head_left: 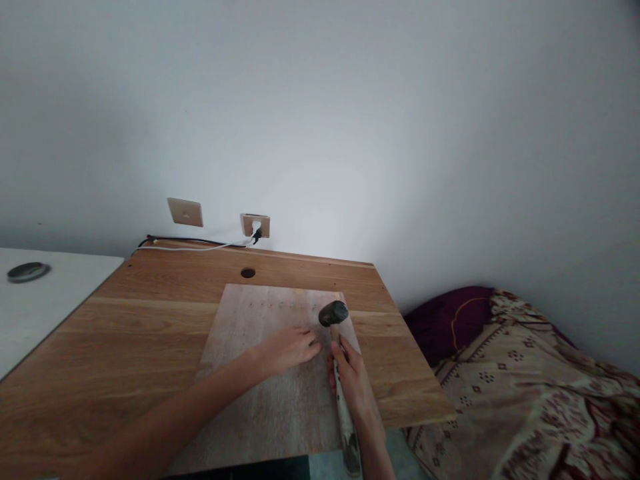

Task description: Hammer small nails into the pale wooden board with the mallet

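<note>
My right hand [351,375] is wrapped round the worn, pale handle of a mallet [333,313]. The mallet's dark head points up and away from me, over the right side of a pale wooden board [260,413]. Just left of the mallet, my left hand [291,348] is low over the board, palm down. Its thumb and fingers are bent together near their tips; anything between them is too small to make out. Across the far part of the board runs a row of several small dark marks [271,305], nails or holes, I cannot tell which.
The board lies on a wooden desk [150,333] with a round cable hole [248,273]. Cables [200,245] run along the wall to a socket [256,225]. On the left, a white table [65,293] carries a dark round dish [29,271]. Patterned bedding [500,387] lies on the right.
</note>
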The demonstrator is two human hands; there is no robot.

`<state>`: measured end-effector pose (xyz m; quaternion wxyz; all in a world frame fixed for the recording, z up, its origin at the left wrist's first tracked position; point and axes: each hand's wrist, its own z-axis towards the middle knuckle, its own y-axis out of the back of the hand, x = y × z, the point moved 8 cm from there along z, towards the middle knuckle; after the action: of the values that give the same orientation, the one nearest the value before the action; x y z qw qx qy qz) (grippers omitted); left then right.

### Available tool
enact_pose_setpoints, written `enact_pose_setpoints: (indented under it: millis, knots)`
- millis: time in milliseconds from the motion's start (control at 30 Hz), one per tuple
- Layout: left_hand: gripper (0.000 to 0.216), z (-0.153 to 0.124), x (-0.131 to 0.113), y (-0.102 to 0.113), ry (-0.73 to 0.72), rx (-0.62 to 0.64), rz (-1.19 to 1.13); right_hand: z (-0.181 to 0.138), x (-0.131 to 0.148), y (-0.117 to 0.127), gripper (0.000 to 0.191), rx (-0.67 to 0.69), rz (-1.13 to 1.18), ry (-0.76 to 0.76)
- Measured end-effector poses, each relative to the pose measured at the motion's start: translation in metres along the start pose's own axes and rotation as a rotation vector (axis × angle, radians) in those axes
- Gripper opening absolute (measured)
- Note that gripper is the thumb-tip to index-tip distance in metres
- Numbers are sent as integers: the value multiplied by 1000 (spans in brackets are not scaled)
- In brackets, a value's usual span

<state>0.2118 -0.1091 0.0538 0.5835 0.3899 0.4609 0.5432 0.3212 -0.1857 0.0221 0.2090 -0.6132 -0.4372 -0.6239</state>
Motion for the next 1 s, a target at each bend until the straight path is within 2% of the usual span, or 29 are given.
enact_pose_setpoints:
  millis: [133, 300, 367, 467, 533, 667, 833, 1000]
  knots:
    - [26, -14, 28, 11, 115, -53, -86, -3, 12, -7, 48, 38, 35, 19]
    - [28, -47, 97, 25, 417, -152, -258, -2, 14, -16, 48, 64, 55, 34]
    - [26, -62, 120, 29, 490, -204, -326, 0, 12, -20, 49, 63, 62, 38]
    - [26, -78, 142, 32, 543, -265, -346, 2, 9, -27, 48, 80, 60, 38]
    - [26, -84, 150, 31, 571, -272, -334, 3, 6, -34, 46, 118, 62, 22]
    - [21, -82, 153, 28, 580, -206, -326, 5, 1, -43, 42, 169, -11, 44]
    - [18, -72, 150, 29, 545, -158, -290, 5, -6, -46, 43, 178, -68, 52]
    - [21, -66, 150, 21, 483, -114, -257, 4, -9, -46, 47, 165, -51, 52]
